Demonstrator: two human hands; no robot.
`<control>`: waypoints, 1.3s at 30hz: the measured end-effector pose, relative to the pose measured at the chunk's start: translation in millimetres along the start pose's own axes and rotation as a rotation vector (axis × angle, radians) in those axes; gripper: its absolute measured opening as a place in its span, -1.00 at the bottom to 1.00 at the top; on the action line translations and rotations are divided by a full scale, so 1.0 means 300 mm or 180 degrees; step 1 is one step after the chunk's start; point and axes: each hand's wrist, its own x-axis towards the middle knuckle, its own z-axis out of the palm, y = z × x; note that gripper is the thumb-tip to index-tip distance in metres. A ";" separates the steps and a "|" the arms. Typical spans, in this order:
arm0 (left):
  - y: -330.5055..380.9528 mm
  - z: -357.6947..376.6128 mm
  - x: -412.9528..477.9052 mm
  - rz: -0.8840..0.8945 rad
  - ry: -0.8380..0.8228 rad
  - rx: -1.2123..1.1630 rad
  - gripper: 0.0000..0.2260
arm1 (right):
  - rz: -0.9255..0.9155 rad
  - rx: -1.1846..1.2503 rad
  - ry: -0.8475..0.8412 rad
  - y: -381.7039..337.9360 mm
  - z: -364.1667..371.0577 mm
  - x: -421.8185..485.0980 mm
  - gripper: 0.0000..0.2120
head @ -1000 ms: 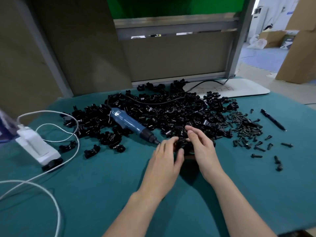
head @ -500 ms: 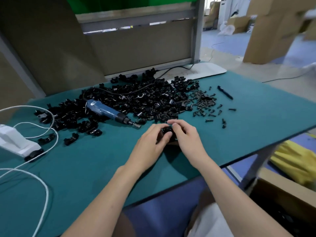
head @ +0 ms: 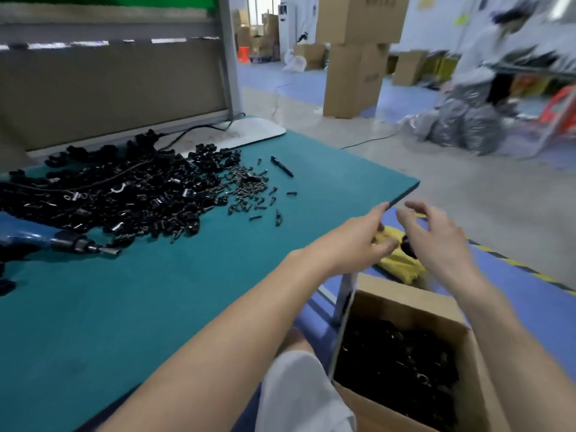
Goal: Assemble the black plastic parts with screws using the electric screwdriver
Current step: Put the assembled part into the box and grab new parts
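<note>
Both your hands are off the table's right edge, up over the cardboard box (head: 405,299), around 3 o'clock in the view. Your left hand (head: 352,241) is relaxed and wide: forefinger stretched out, thumb sticking toward the other hand, nothing in it. Your right hand (head: 442,241) has its fingers spread and loosely bent. A black plastic part (head: 408,246) sits right against the heel of that palm, between the two hands. It's pretty smeared there, so I can't tell whether your thumb is actually pinching it or it's just resting against the palm.

The pile of loose black plastic parts (head: 124,194) is on the teal mat (head: 156,307) at about 10 o'clock, with a dark cable running through it. The screws (head: 249,185) are scattered along the pile's 3 o'clock side, and a black pen (head: 282,166) lies just past them at their 1 o'clock. The electric screwdriver (head: 56,241) is lying on the mat at 9 o'clock, blue body cut off by the frame edge, bit pointing right, just under the pile's near edge.

The box on the floor at 5 o'clock is open and full of dark parts (head: 396,360). Something yellow (head: 400,263) lies on the floor just behind it, under your hands.
</note>
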 end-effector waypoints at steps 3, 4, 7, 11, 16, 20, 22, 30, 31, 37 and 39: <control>-0.007 -0.004 -0.003 0.0087 0.0259 0.0057 -0.44 | -0.0108 -0.0025 -0.0049 0.002 -0.018 -0.009 -0.63; -0.029 -0.023 -0.019 0.0063 0.0385 0.0068 -0.45 | -0.0255 0.0054 -0.0060 -0.014 0.000 -0.014 -0.65; -0.150 -0.127 -0.108 -0.0167 0.0769 0.0292 -0.48 | -0.0667 0.0199 -0.0248 -0.110 0.115 -0.027 -0.70; -0.354 -0.315 -0.353 -0.0670 0.1579 0.0519 -0.57 | -0.1253 0.0318 -0.0834 -0.317 0.352 -0.068 -0.68; -0.563 -0.489 -0.816 -0.1651 0.2686 0.1618 -0.61 | -0.1803 0.0141 -0.1686 -0.574 0.686 -0.174 -0.63; -0.670 -0.543 -1.144 -0.3059 0.2929 0.2456 -0.47 | -0.2137 -0.0221 -0.1942 -0.738 0.909 -0.284 -0.56; -0.713 -0.565 -1.227 -0.3891 0.2732 0.2068 -0.28 | -0.2241 -0.0398 -0.1893 -0.812 0.999 -0.319 -0.55; -0.889 -0.683 -1.192 -0.4073 0.2692 0.1674 -0.13 | -0.2080 -0.0444 -0.1789 -1.094 1.258 -0.275 -0.55; -0.911 -0.703 -1.183 -0.4004 0.2755 0.1715 -0.14 | -0.2044 -0.0469 -0.1817 -1.111 1.285 -0.259 -0.54; -1.033 -0.839 -1.144 -0.3847 0.3257 0.1955 -0.45 | -0.2187 -0.0583 -0.2209 -1.120 1.430 -0.154 -0.61; -1.069 -0.865 -1.135 -0.3848 0.3264 0.1930 -0.56 | -0.2278 -0.0644 -0.2216 -1.110 1.455 -0.109 -0.66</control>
